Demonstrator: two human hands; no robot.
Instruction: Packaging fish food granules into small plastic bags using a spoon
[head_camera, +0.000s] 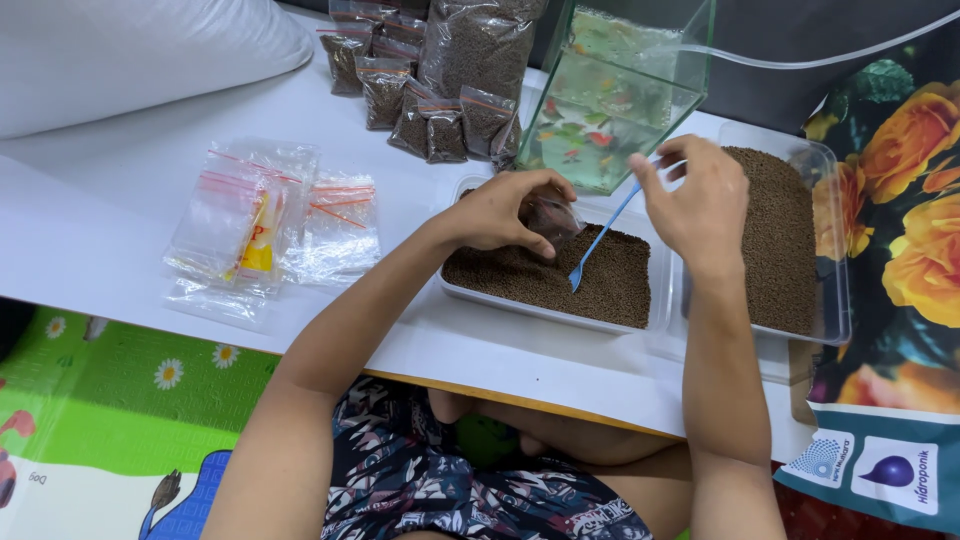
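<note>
Currently left hand (500, 210) grips 1 small zip bag (551, 217) (part-filled) over the pellet tray (655, 290); right hand (700, 205) pinches a blue spoon (600, 236), tip in brown pellets (600, 285).

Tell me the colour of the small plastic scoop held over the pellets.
Light blue small plastic scoop; the head view shows it.
</note>
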